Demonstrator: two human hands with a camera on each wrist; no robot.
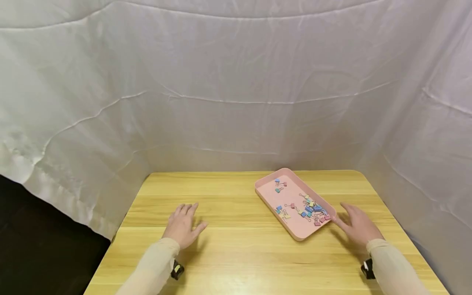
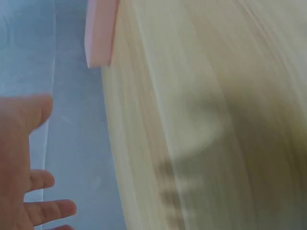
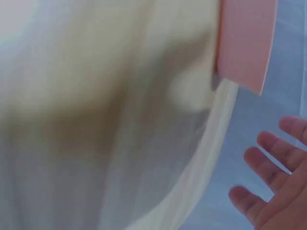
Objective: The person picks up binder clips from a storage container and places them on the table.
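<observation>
A pink tray (image 1: pixel 273 198) lies at an angle on the right half of the wooden table. Several small binder clips (image 1: pixel 313 209) in blue, yellow, teal and pink are in it, most of them heaped toward the near right corner. My right hand (image 1: pixel 359 226) hovers beside that corner, fingers extended; whether the thumb touches the rim I cannot tell. Well to the left of the tray, my left hand (image 1: pixel 183 226) is held over the table with its fingers spread, holding nothing. Both wrist views show the tray's outer wall (image 2: pixel 100 33) and loose, extended fingers.
The wooden table (image 1: pixel 228 254) reaches back to a pale grey cloth (image 1: pixel 236 127) that hangs behind it and along both sides. A black area (image 1: pixel 44 241) lies beyond the table's left edge. Each wrist wears a small black device (image 1: pixel 177 270).
</observation>
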